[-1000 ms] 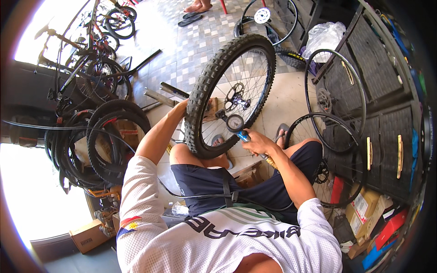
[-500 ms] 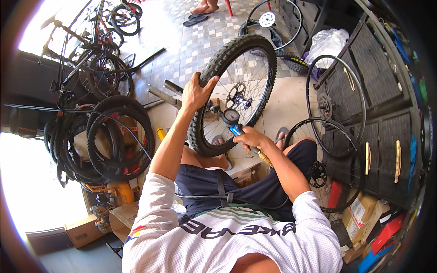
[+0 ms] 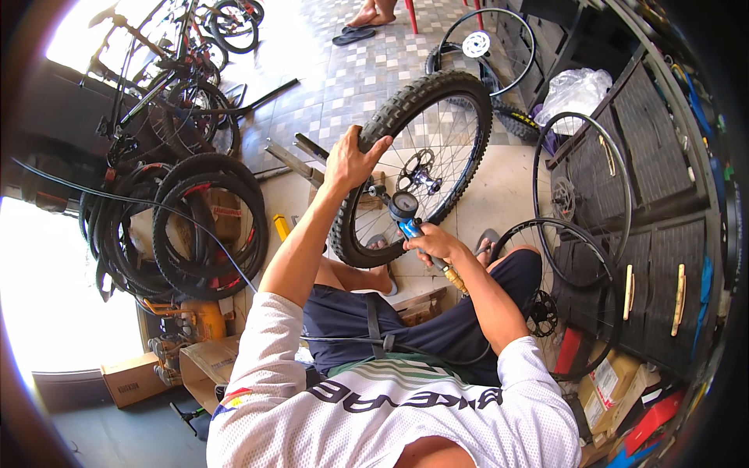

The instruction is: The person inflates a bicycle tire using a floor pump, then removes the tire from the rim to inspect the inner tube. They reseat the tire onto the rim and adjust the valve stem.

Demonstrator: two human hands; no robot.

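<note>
Black knobby-tyred bicycle wheel stands tilted ahead of person's knees. Left hand straddles tyre's upper left, thumb apart from fingers, apparently steadying wheel. Right hand wraps closed around blue-bodied air inflator, round dial gauge facing up, likely for easy reading. Open brown cardboard box at lower left, contents hidden; closed-looking brown carton beside it. Crumpled translucent plastic bag at upper right; contents unclear. Dark woven-front drawers seem shut.
</note>
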